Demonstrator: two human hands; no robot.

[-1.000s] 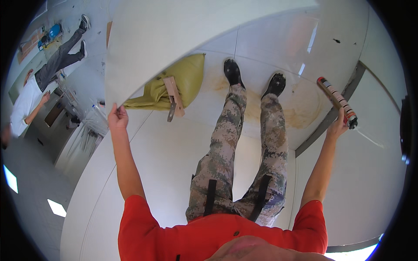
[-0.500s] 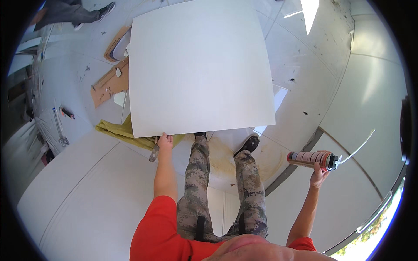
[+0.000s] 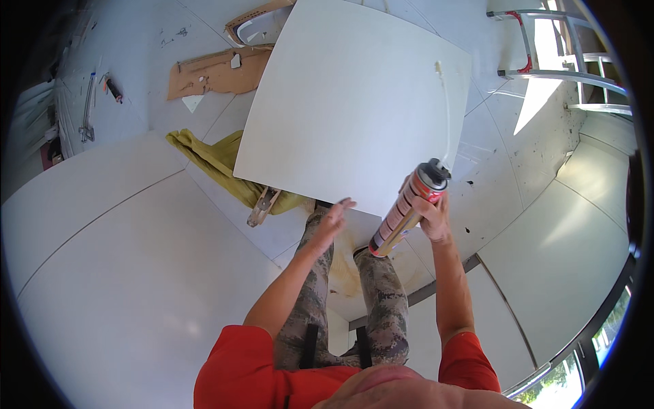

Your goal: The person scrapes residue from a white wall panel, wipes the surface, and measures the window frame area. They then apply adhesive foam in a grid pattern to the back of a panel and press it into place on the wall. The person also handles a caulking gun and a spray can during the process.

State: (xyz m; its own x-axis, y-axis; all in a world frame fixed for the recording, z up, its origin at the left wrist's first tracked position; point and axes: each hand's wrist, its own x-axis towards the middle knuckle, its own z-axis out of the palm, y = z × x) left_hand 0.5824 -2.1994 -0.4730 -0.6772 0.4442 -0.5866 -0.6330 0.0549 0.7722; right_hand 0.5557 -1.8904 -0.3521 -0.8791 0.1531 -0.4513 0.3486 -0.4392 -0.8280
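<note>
My right hand (image 3: 434, 215) is closed round a foam spray can (image 3: 403, 213), tilted with its black valve end pointing up and away. From that end a thin pale straw (image 3: 447, 112) reaches out over the white board (image 3: 347, 109); a small cream-coloured blob (image 3: 438, 67) shows at its tip. Near the board's front edge is my left hand (image 3: 334, 218), empty, its fingers stretched toward the can. Under the board's near left corner lies an olive-green cloth (image 3: 221, 153), with a worn wooden piece (image 3: 263, 206) on it.
Torn brown cardboard (image 3: 218, 73) lies left of the board. A metal ladder (image 3: 565, 75) with red parts is at the far right. Large pale panels (image 3: 136, 245) flank me on both sides. Small tools (image 3: 111, 88) rest on the floor at far left.
The spray can has swung from my right side to in front of me, its straw now over the board. My left hand has come off the board's edge and moved right. The view has turned.
</note>
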